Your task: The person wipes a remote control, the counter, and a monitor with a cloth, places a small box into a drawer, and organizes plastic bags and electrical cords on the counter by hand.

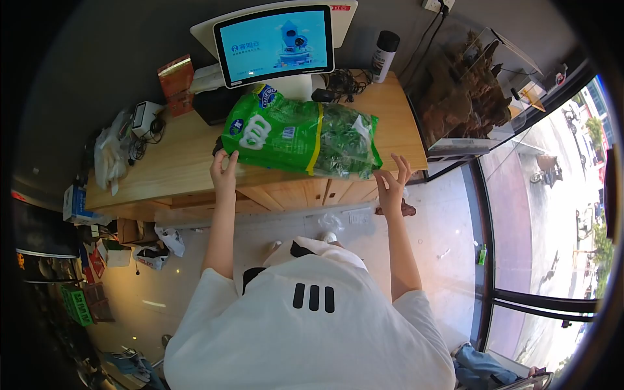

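A large green plastic bag (279,133) lies on the wooden counter, its right part see-through and crinkled over dark green contents I cannot make out. Printed on it are white lettering and a blue badge, and a yellow band runs across it. My left hand (225,169) pinches the bag's lower left corner between thumb and fingers. At the lower right corner, my right hand (392,182) holds the bag's edge with thumb and forefinger, the other fingers raised and spread.
Behind the bag stands a screen (276,45). A spray can (383,56), coiled black cables (348,84) and a dark mouse (323,95) are at the back right. A small white device (146,119) and a clear plastic bag (112,156) sit left. The counter (175,159) ends by a glass tank (468,97).
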The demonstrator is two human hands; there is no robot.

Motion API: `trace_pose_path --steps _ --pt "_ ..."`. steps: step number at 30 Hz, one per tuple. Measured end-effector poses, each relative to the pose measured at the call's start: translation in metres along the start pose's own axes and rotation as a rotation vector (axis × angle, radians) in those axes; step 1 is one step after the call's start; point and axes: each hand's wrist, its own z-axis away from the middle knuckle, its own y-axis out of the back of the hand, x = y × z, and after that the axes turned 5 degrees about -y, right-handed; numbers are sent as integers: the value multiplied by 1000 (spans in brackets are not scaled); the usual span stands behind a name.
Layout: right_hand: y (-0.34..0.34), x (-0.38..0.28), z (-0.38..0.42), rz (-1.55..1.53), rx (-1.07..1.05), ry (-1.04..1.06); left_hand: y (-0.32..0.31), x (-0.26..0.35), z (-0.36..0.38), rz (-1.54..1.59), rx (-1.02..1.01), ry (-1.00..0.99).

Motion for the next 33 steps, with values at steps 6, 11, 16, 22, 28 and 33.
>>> trace_pose_path --steps 6,11,16,22,28,33 --pt "8 -27 -11 100 -142 23 -33 50 23 -416 -63 -598" --pt "4 -112 -39 -65 -161 124 -71 92 37 -460 -228 -793" --pt "10 -174 -92 -10 -168 225 -88 112 52 -495 -257 -880" --pt "-4 -193 -106 -135 -427 11 -80 96 61 -397 -352 -1017" --pt "-18 -195 -120 -62 -467 -8 -54 93 62 -362 -435 -878" --pt "19 -199 -118 -138 -283 -147 -17 53 36 -377 27 -303"
